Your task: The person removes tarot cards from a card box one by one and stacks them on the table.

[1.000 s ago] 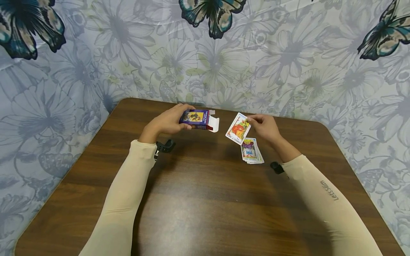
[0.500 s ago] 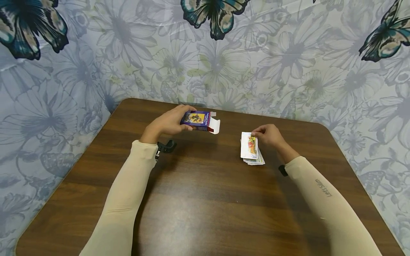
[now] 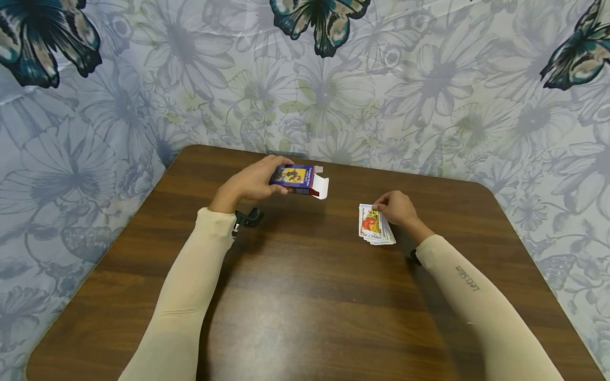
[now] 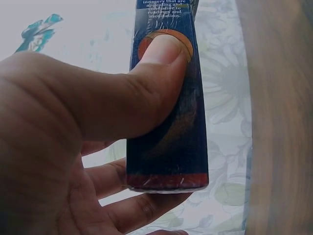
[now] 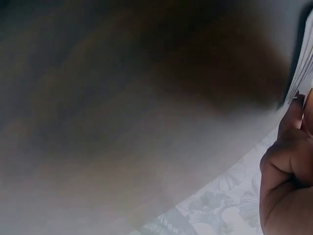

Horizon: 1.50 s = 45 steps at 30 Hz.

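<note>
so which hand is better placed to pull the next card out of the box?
Right. The right hand only rests on the card pile; the left hand holds the box, open flap facing right.

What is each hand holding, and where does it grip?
The left hand grips the card box by its closed end, thumb on one face. The right hand pinches the far edge of the cards.
</note>
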Each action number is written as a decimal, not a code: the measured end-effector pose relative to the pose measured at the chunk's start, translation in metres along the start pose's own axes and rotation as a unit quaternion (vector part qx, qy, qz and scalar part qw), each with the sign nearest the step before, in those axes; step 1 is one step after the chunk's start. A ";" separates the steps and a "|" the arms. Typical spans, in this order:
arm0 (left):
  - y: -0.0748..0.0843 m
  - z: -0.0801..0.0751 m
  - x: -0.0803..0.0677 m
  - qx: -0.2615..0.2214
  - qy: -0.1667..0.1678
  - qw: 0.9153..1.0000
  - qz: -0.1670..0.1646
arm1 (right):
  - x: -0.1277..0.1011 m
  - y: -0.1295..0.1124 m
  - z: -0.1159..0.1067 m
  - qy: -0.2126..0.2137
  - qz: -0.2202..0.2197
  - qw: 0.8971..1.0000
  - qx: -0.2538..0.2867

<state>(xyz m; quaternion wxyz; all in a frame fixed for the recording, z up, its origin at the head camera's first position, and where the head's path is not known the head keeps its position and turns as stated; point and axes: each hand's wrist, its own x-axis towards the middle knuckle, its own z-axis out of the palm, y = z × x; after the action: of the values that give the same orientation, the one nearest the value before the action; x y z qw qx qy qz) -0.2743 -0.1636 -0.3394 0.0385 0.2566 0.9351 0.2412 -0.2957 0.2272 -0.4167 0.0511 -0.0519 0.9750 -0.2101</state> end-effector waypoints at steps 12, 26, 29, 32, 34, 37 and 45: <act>0.002 -0.001 0.000 0.000 -0.004 1.000 -0.003 | -0.002 -0.003 0.002 0.006 0.009 0.999 -0.030; 0.001 0.002 0.000 -0.002 -0.006 1.000 -0.006 | -0.007 -0.049 -0.008 0.038 -0.092 0.993 0.057; 0.001 0.001 0.000 -0.002 -0.005 1.000 -0.004 | -0.011 -0.080 -0.011 0.023 -0.137 0.980 0.145; 0.001 0.001 0.000 -0.002 -0.005 1.000 -0.001 | -0.016 -0.110 -0.011 -0.001 -0.147 0.962 0.229; 0.001 0.000 0.000 -0.004 -0.006 1.000 -0.002 | -0.017 -0.125 -0.009 -0.027 -0.136 0.951 0.275; 0.001 0.000 -0.001 -0.009 -0.007 1.000 -0.003 | -0.018 -0.140 -0.005 -0.075 -0.105 0.940 0.316; 0.003 -0.001 0.000 -0.010 -0.008 1.000 0.000 | -0.016 -0.154 0.007 -0.116 -0.031 0.940 0.319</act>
<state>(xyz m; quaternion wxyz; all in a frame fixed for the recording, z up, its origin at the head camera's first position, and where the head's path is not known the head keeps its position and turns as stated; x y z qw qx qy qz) -0.2729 -0.1621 -0.3375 0.0483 0.2583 0.9324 0.2483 -0.2668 0.0871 -0.3576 0.1712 -0.0872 0.8421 -0.5040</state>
